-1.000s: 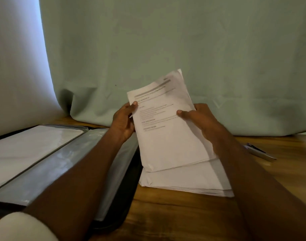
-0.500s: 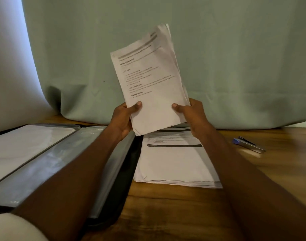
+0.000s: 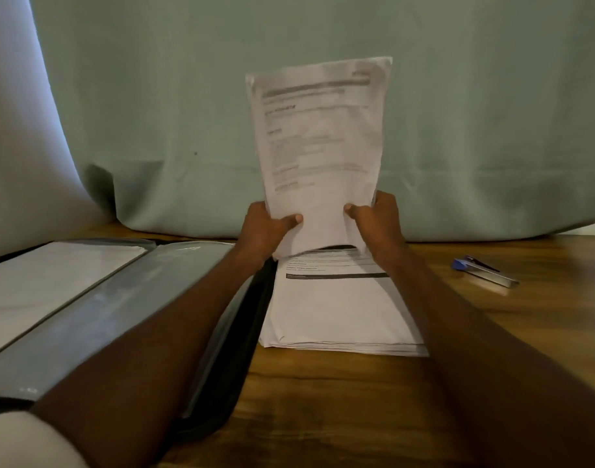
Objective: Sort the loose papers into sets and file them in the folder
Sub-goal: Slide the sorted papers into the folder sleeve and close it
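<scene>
While both hands grip its lower edge, the paper set stands upright at 12 o'clock above the stack. Left hand and right hand pinch it, thumbs in front. Open folder lies at 9 o'clock; stapler at 3 o'clock on the table.

a printed sheaf of papers stands upright, gripped at its bottom corners, print blurred. below it a flat stack of papers lies on the worktop, just beside the open folder with clear sleeves at left
</scene>
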Action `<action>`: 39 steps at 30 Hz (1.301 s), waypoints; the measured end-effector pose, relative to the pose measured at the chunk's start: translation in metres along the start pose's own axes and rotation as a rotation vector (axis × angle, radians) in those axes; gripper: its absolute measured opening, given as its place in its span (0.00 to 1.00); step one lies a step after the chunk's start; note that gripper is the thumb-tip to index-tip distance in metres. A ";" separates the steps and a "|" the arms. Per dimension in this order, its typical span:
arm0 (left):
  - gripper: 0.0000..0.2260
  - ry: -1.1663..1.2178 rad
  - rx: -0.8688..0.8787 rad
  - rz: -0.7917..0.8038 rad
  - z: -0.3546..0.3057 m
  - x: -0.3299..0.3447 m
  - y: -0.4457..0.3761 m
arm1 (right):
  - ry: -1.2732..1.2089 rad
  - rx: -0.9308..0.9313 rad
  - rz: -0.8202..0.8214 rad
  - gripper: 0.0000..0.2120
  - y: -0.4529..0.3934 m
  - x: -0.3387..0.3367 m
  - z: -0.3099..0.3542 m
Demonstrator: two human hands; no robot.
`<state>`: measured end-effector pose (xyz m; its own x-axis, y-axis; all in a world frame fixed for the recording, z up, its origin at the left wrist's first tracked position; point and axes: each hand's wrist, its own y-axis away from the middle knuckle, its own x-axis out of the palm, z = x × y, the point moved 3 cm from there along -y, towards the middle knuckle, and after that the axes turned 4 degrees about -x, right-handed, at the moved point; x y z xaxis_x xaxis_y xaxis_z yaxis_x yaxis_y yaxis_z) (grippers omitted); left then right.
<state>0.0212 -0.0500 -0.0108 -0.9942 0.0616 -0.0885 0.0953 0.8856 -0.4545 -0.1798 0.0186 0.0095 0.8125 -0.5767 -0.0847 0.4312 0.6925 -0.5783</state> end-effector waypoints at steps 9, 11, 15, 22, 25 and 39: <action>0.16 -0.157 -0.115 0.060 0.012 0.001 -0.002 | -0.048 0.063 -0.013 0.15 -0.007 0.006 0.003; 0.14 -0.121 -0.092 0.075 0.008 0.000 0.003 | 0.011 0.034 -0.072 0.15 -0.005 0.004 0.002; 0.11 0.095 0.063 0.031 -0.028 -0.013 0.005 | -0.201 0.041 -0.204 0.12 -0.009 -0.004 0.014; 0.09 -0.801 0.089 0.212 -0.012 -0.128 -0.022 | -0.623 0.378 -0.093 0.18 0.000 0.043 0.013; 0.08 -1.015 0.050 0.286 0.016 -0.177 -0.020 | -0.656 0.483 0.041 0.21 0.004 0.080 0.011; 0.05 -0.815 0.254 0.228 0.069 -0.200 -0.041 | -1.059 0.495 0.187 0.07 -0.019 0.228 0.013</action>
<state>0.2192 -0.1306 -0.0361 -0.6136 -0.2094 -0.7614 0.3913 0.7568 -0.5236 0.0023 -0.1197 0.0118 0.6986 0.0365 0.7146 0.1869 0.9547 -0.2315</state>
